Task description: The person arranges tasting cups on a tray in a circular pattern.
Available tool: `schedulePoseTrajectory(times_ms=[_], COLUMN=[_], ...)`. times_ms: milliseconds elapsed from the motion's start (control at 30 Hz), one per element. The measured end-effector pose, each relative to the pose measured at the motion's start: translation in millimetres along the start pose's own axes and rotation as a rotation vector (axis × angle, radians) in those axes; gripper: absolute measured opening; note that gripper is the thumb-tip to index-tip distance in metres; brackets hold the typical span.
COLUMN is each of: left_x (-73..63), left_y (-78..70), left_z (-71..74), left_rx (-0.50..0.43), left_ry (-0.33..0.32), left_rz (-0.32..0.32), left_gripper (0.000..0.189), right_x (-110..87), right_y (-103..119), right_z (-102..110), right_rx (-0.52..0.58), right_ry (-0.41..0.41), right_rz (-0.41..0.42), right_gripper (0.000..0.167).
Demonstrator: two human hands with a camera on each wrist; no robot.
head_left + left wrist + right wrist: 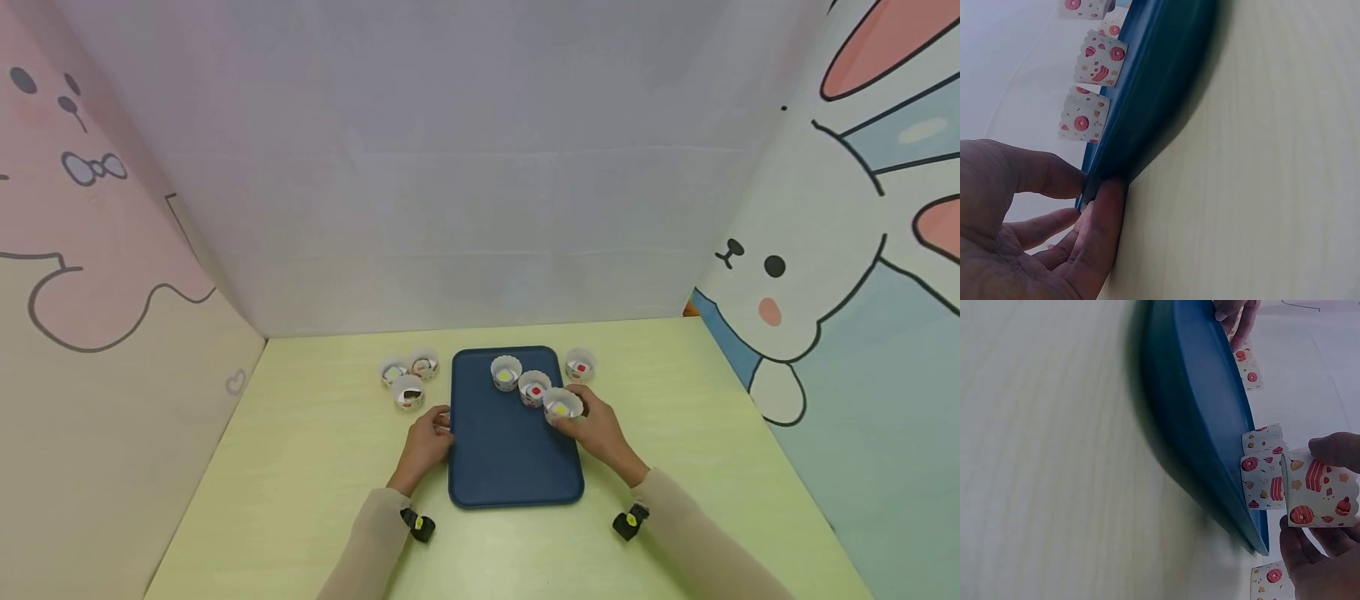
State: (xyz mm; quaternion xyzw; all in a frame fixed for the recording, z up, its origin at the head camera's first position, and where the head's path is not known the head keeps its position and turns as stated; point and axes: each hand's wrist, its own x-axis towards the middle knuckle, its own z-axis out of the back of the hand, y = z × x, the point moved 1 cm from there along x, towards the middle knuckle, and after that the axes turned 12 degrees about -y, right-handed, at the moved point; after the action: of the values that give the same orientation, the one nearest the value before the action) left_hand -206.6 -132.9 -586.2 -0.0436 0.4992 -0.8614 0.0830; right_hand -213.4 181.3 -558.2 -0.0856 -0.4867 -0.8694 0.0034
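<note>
A dark blue tray lies on the table, and my left hand pinches its left rim between thumb and fingers, as the left wrist view shows. My right hand holds a white paper baking cup with a yellow piece inside, over the tray's right side. In the right wrist view this printed cup is gripped between thumb and fingers. Two more baking cups stand on the tray: one with a red piece beside the held cup, and one with a yellow-green piece farther back.
Left of the tray stand three more cups, the front one with a dark piece inside. Another cup with a red piece stands right of the tray. A pale wall closes the back of the yellow-green table, with cartoon-printed walls at both sides.
</note>
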Motion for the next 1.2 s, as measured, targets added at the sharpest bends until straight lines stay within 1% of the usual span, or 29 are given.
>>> schedulePoseTrajectory(times_ms=[233,400,633,867,967,1100,1200], left_x=[0.2,-0.2,-0.1,-0.2,0.3,1.1,1.2], left_y=[0.3,1.0,1.4,0.2,0.5,1.1,1.4], left_z=[-0.5,-0.9,-1.0,-0.3,-0.4,-0.8,-1.0], left_rx=[-0.012,-0.016,-0.026,-0.040,-0.041,-0.038,-0.036], left_ry=[0.003,0.007,0.009,0.007,0.007,0.006,0.005], left_rz=[0.013,0.018,0.025,0.022,0.024,0.020,0.015], left_gripper=[0.056,0.055,0.055,0.056,0.056,0.056,0.056], right_x=[-0.8,-1.1,-2.0,-4.1,-4.5,-5.0,-5.0], right_y=[1,0,-3,-4,-3,-1,0], right_z=[-5,-9,-13,-16,-18,-20,-20], right_rx=[-0.035,-0.045,-0.113,-0.121,-0.139,-0.159,-0.174], right_ry=[0.041,0.050,0.073,0.064,0.063,0.071,0.076], right_rz=[0.041,0.070,0.131,0.133,0.147,0.163,0.165], right_gripper=[0.054,0.052,0.049,0.048,0.049,0.051,0.056])
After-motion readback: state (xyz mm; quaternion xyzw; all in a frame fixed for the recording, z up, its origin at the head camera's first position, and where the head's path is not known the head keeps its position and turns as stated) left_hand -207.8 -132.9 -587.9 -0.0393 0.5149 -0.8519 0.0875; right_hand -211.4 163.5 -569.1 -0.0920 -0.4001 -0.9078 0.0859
